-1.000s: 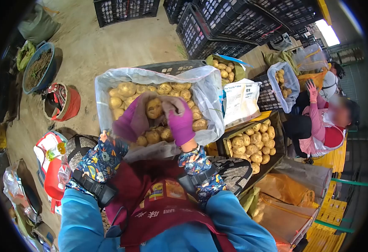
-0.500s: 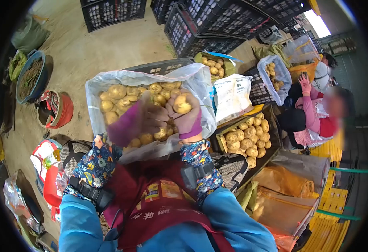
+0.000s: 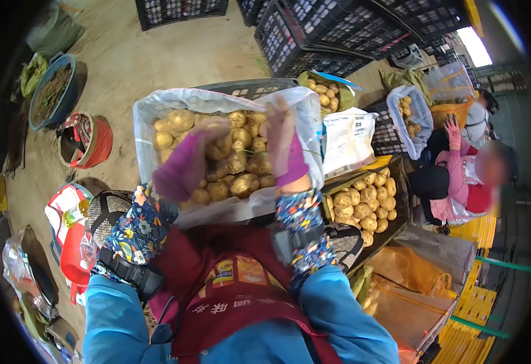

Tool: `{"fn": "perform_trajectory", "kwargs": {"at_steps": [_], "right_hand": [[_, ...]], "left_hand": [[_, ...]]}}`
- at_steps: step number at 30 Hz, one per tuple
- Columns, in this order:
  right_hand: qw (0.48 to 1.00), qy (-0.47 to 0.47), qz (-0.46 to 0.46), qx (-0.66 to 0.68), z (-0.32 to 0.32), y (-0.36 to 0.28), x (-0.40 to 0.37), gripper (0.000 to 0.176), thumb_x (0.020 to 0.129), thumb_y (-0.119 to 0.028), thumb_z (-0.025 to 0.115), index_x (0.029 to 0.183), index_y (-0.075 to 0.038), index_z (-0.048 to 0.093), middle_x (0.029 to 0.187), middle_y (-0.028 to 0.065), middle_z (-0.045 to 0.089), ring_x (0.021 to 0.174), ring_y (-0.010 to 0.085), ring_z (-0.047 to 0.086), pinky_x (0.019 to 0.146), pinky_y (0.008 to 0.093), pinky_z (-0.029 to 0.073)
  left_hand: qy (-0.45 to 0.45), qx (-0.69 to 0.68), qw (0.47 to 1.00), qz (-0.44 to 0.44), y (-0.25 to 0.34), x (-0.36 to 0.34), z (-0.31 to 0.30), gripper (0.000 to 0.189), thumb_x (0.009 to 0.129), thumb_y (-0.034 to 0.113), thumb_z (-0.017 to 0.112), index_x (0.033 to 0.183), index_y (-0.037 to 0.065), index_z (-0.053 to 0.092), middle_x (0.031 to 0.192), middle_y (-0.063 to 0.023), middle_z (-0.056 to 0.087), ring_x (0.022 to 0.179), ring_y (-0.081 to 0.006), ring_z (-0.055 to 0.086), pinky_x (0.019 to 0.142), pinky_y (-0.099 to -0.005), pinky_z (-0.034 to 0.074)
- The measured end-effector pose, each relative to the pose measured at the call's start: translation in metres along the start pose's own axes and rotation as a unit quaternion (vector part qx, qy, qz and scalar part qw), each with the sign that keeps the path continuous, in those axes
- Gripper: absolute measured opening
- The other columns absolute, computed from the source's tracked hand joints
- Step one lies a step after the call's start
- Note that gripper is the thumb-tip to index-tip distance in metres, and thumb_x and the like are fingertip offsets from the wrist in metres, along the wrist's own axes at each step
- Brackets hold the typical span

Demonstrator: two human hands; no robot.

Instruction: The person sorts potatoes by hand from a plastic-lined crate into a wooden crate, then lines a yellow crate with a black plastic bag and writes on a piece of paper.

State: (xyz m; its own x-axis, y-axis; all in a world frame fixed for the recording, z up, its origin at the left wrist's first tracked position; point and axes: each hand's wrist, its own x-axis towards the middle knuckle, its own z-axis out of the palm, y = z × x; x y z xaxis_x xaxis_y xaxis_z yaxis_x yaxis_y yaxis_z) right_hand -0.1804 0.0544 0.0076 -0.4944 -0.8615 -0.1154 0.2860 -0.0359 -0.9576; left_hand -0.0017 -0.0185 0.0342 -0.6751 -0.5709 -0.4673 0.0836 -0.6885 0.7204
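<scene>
A crate lined with a white plastic sheet (image 3: 156,100) stands before me, full of yellow, soil-flecked potatoes (image 3: 244,185). My left hand (image 3: 198,142), in a purple-cuffed glove, hovers over its left-middle part. Motion smears those fingers, and a potato just beneath them may be touching or apart. Over the crate's right side is my right hand (image 3: 282,130), gloved alike, its blurred fingers stretched away from me with no potato visible in them. Right of the crate, a smaller dark crate (image 3: 393,233) holds cleaner-looking potatoes (image 3: 365,200).
A printed white bag (image 3: 348,139) lies between crates. Beyond it are an open sack of potatoes (image 3: 323,94) and another lined crate (image 3: 412,115). Black crates (image 3: 338,30) are stacked at the back. A co-worker (image 3: 459,164) sits at right. A red bucket (image 3: 95,145) and blue basin (image 3: 56,91) stand left.
The potato in my right hand has left it; that hand now reaches farther away with fingers extended. My left hand has moved slightly away from the right one. The view has shifted a little.
</scene>
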Motion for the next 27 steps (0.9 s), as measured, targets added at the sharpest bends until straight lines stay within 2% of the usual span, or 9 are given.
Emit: {"fn": "perform_trajectory", "kwargs": {"at_steps": [3,6,13,14,17,20,23,25,27], "right_hand": [[0.938,0.003,-0.086,-0.337,-0.073,0.088,0.058,0.048,0.099,-0.032,0.045,0.139,-0.005,0.045,0.136,0.0166,0.053,0.127,0.0267,0.05,0.102,0.0362,0.041],[0.856,-0.142,0.017,-0.498,-0.084,0.134,0.071,0.044,0.093,-0.033,0.058,0.128,-0.006,0.058,0.115,0.0158,0.066,0.112,0.0294,0.061,0.094,0.0345,0.046],[0.731,-0.154,0.177,-0.64,-0.057,0.219,0.086,0.049,0.074,-0.023,0.075,0.12,-0.012,0.062,0.098,0.0178,0.069,0.095,0.03,0.067,0.085,0.0374,0.051],[0.774,-0.167,0.234,-0.564,-0.061,0.218,0.09,0.056,0.072,-0.014,0.075,0.125,-0.013,0.059,0.107,0.0156,0.067,0.1,0.0283,0.065,0.086,0.0355,0.051],[0.946,-0.148,0.116,-0.264,-0.077,0.192,0.078,0.057,0.077,-0.008,0.07,0.131,-0.014,0.054,0.118,0.0123,0.062,0.107,0.0248,0.062,0.087,0.0353,0.052],[0.963,-0.144,0.209,0.086,-0.064,0.119,0.055,0.045,0.083,-0.005,0.065,0.125,-0.012,0.052,0.121,0.0112,0.056,0.111,0.0214,0.058,0.087,0.0354,0.052],[0.948,-0.097,0.221,0.208,-0.049,0.066,0.032,0.026,0.091,-0.011,0.06,0.116,-0.01,0.052,0.108,0.0119,0.059,0.101,0.0196,0.06,0.079,0.0351,0.054],[0.98,-0.141,0.049,-0.135,-0.069,0.081,0.034,0.019,0.096,-0.021,0.056,0.109,-0.007,0.052,0.094,0.0102,0.062,0.084,0.0185,0.062,0.071,0.032,0.052],[0.981,-0.154,0.115,-0.021,-0.042,0.026,0.005,0.027,0.094,-0.023,0.06,0.114,-0.006,0.055,0.086,0.0075,0.064,0.078,0.0183,0.064,0.069,0.0317,0.051]], "left_hand": [[0.005,-0.014,0.997,0.076,0.019,-0.003,-0.025,0.029,0.094,0.032,0.05,0.113,0.011,0.056,0.109,-0.0038,0.058,0.093,-0.0163,0.059,0.078,-0.0335,0.053],[0.048,0.039,0.986,0.157,0.03,-0.013,-0.03,0.028,0.098,0.03,0.045,0.102,0.007,0.059,0.1,-0.0048,0.058,0.095,-0.0137,0.058,0.078,-0.0299,0.053],[0.074,-0.033,0.989,0.123,0.051,-0.016,-0.039,0.042,0.102,0.038,0.039,0.095,0.002,0.06,0.095,-0.0064,0.061,0.092,-0.013,0.059,0.08,-0.0279,0.054],[0.068,-0.042,0.99,0.117,0.053,-0.015,-0.042,0.038,0.101,0.04,0.043,0.097,0.006,0.059,0.097,-0.0055,0.061,0.095,-0.0129,0.059,0.08,-0.0291,0.054],[0.063,-0.068,0.991,0.096,0.05,-0.014,-0.045,0.03,0.097,0.043,0.051,0.1,0.013,0.057,0.1,-0.0031,0.061,0.1,-0.0129,0.059,0.081,-0.0314,0.053],[0.072,-0.074,0.992,0.078,0.043,-0.01,-0.035,0.031,0.097,0.042,0.05,0.102,0.012,0.058,0.101,-0.0024,0.061,0.098,-0.0131,0.06,0.081,-0.0309,0.054],[0.05,-0.094,0.993,0.049,0.025,0.004,-0.031,0.033,0.098,0.039,0.047,0.107,0.01,0.059,0.102,-0.0023,0.061,0.095,-0.0138,0.061,0.083,-0.0299,0.055],[0.038,-0.126,0.991,0.016,0.015,0.01,-0.027,0.034,0.098,0.04,0.048,0.109,0.011,0.059,0.104,-0.0022,0.061,0.096,-0.0144,0.061,0.083,-0.0298,0.054],[0.026,-0.149,0.989,-0.001,0.011,0.01,-0.012,0.026,0.098,0.032,0.051,0.109,0.01,0.06,0.103,-0.0037,0.063,0.095,-0.0162,0.062,0.083,-0.0345,0.054]]}}
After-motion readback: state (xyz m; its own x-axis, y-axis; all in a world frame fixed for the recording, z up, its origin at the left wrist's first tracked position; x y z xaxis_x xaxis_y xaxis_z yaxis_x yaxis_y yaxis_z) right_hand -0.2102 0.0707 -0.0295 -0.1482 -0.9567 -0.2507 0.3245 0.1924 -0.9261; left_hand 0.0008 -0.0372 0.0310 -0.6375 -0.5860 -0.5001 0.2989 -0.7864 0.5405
